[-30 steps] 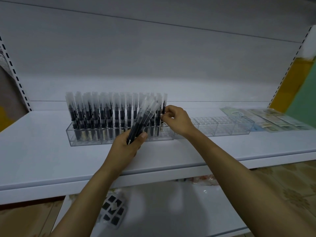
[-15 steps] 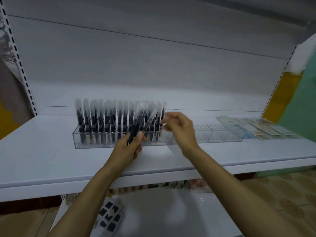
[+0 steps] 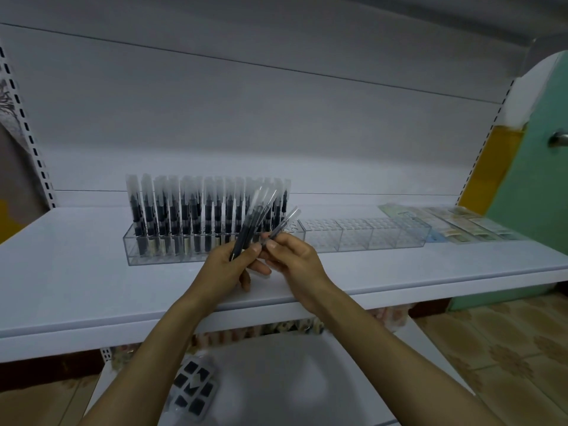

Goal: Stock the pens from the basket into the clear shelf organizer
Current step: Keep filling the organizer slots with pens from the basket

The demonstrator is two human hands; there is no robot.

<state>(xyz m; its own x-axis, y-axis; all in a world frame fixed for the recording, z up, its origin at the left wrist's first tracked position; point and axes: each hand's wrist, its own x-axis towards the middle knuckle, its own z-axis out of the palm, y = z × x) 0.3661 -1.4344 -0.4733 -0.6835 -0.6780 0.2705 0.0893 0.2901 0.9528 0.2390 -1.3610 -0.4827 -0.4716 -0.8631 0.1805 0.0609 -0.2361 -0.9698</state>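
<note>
head | white shelf (image 3: pixel 76 272), tiled floor (image 3: pixel 507 348) | left hand (image 3: pixel 224 269) grips pen bundle (image 3: pixel 252 222) | right hand (image 3: pixel 295 256) pinches single pen (image 3: pixel 284 224)

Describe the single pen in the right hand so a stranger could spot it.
On the white shelf, two hands meet before the clear organizer. The right hand pinches one dark, clear-capped pen, alone, unlike the bundle the left hand grips.
</note>
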